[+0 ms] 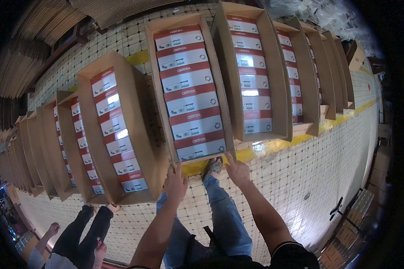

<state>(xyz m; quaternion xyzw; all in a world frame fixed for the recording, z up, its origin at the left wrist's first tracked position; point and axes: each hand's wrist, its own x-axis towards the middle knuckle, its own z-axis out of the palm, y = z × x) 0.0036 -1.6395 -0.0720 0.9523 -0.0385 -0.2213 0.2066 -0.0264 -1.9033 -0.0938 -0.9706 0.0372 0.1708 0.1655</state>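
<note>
From where I stand, the person has a hand at each near corner of the long open carton [175,23] in the upper middle of the frame. The left hand [176,184] is at its lower left corner, the right hand [237,170] at its lower right. On each, the index finger reaches out to the corner while the rest look curled under; whether they pinch the cardboard, I can't tell.

I'd keep the two corners level and share the effort evenly, since uneven force could twist the carton against the brown carton on its left [139,112] or the one on its right [276,89]. A full row like that is probably heavy, so a firm hold low on the wall would suit better than fingertips on the rim. I'd mind the shoe [212,168] just below the near end, too.

The carton's open side faces up. Its long axis runs up the frame, the far end leaning a little left. Inside, six red-and-white boxes [191,101] line up along it, each lying crosswise, red band toward the far end.
</note>
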